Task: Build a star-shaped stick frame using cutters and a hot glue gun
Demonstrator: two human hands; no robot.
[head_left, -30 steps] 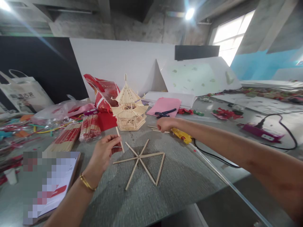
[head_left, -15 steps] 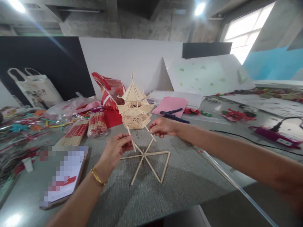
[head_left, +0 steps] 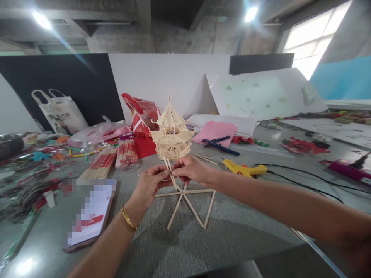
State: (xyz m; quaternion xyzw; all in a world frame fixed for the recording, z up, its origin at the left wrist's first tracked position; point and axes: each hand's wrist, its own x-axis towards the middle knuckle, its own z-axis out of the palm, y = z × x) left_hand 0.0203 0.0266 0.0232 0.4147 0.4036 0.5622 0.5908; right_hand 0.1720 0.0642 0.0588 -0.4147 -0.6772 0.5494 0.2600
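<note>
Two short wooden sticks (head_left: pixel 167 163) are side by side between my hands. My left hand (head_left: pixel 152 180) pinches one from the left; my right hand (head_left: pixel 188 169) closes on the other, its fingertips almost touching the left ones. Below them, a spoked frame of wooden sticks (head_left: pixel 193 208) lies flat on the table, with one outer stick joining two spokes at the right. My hands hide its far spokes. Just behind stands a small pagoda model (head_left: pixel 172 135) built of the same pale sticks.
A phone or tablet (head_left: pixel 92 220) lies at the left, near stick bundles (head_left: pixel 100 162). To the right are a yellow glue gun (head_left: pixel 246 168) with its cord, blue-handled pliers (head_left: pixel 220 144) and loose sticks (head_left: pixel 205 158). Craft scraps (head_left: pixel 26 181) clutter the far left.
My hands have come together, bringing the two sticks from apart to side by side. My right arm has shifted, uncovering the glue gun and loose sticks. The view has turned slightly left.
</note>
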